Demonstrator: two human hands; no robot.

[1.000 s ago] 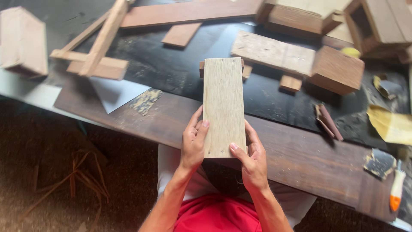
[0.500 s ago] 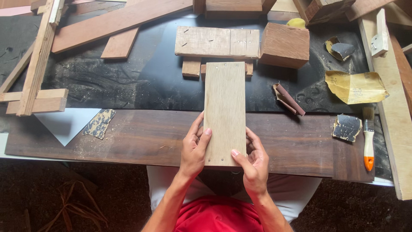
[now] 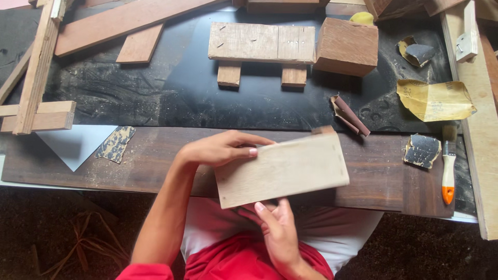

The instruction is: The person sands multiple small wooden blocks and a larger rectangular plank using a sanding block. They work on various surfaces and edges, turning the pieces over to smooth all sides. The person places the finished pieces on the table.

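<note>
While I held the pale wooden board (image 3: 282, 168) flat and crosswise over the front edge of the counter (image 3: 155, 171), my left hand (image 3: 218, 148) gripped its left end with the fingers laid along the top edge, and my right hand (image 3: 277, 228) propped it from beneath, thumb against the near edge. Both hands were closed on the board, which hung just above my lap, not resting on anything. Its upper face looked smooth and fairly clean, with a few small nail holes near the right end. I judged the sanding to be well along on that face; the edges and underside I could not see. Scraps of used sandpaper lay about: a worn dark piece (image 3: 115, 143) to the left beside a white sheet (image 3: 75, 145), a rolled reddish-brown piece (image 3: 350, 115) just beyond the board, a dark scrap (image 3: 422, 150) to the right, and a yellow crumpled sheet (image 3: 434, 100) behind it, its printed backing turned up. An orange-handled brush (image 3: 448, 166) lay untouched near the right edge. I saw no packages or signs.
</note>
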